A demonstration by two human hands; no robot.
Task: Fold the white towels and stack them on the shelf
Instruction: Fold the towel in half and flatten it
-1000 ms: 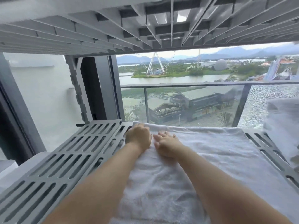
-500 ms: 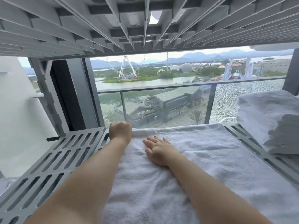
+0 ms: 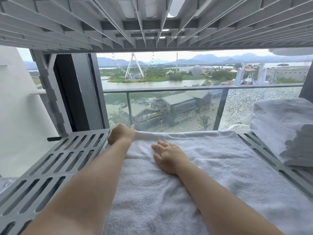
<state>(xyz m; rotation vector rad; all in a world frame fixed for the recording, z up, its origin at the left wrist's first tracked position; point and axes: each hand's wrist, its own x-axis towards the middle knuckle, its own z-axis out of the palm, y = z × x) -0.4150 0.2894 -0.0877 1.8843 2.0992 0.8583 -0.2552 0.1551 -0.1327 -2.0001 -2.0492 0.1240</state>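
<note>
While right hand [image 3: 167,156] lies flat on towel [image 3: 211,167], left hand [image 3: 121,135] pinches its edge.

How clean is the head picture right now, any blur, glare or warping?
Head view: even daylight, no glare on the white towel; left hand and right hand sharp; wide lens bows the shelf at the edges; folded towel stack at right smeared.

Soft overcast daylight comes through the far window [image 3: 169,73]; faint shadows on the towel [image 3: 220,167]; the edges bow and blur.
</note>
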